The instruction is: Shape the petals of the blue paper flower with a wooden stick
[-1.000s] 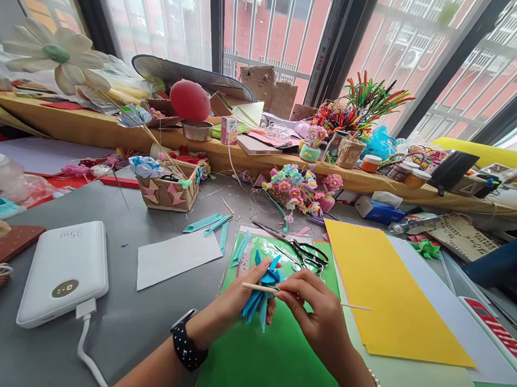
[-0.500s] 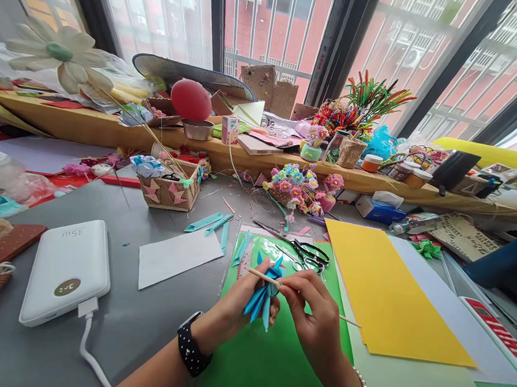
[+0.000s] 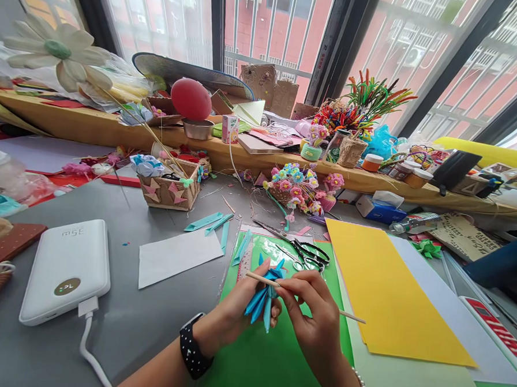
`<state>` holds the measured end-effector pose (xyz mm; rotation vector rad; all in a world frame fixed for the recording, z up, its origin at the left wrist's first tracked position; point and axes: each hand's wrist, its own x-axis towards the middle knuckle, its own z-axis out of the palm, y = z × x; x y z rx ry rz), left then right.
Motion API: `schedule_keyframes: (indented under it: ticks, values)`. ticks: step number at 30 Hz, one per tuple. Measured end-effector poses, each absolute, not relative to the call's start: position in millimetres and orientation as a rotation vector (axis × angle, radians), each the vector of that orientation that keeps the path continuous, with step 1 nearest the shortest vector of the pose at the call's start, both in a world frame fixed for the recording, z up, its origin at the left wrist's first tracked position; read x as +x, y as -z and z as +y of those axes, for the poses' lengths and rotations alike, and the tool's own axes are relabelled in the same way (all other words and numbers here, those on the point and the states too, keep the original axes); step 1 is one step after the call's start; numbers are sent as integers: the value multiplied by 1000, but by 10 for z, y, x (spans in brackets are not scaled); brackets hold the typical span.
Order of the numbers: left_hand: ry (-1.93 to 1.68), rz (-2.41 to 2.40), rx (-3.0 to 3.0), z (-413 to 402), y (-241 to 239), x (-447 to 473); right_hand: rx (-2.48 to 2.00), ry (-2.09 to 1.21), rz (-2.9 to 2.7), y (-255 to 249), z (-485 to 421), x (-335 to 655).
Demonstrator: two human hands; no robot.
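My left hand (image 3: 241,299) is closed around a blue folded-paper flower (image 3: 259,303) with pointed petals, above the green sheet (image 3: 241,366). Between the thumb and fingers of my right hand (image 3: 313,312) is a thin wooden stick (image 3: 260,279). One end of the stick lies across the flower, near my left thumb; its other end sticks out to the right past my right hand. Whether its tip touches the paper I cannot tell. Just beyond my hands lie black-handled scissors (image 3: 313,255) and a pink ruler (image 3: 245,265).
Left of the green sheet are a white paper piece (image 3: 179,258), folded blue strips (image 3: 204,221) and a white power bank (image 3: 69,270) with its cable. Yellow paper (image 3: 392,293) lies to the right. Behind stand a cardboard box (image 3: 169,190) and a bunch of small craft flowers (image 3: 296,187).
The stick has shifted slightly, its far right end now a little further right. Both hands stay almost in place, still holding the flower and the stick.
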<state>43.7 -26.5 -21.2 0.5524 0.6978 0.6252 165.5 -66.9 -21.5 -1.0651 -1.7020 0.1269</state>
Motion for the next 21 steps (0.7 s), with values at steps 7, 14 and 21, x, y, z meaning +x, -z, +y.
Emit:
schedule_keyframes:
  ticks: [7,14,21]
  values:
    - [-594,755,523,-262,214,425,-1086,-213,-1703,191,-670,1653]
    - [-620,756,566,-256,182,420,-1101,-301,-1724,170,-679,1654]
    - [-652,784,644,-265,203,418,-1120,-496,-1733,168,-668,1692]
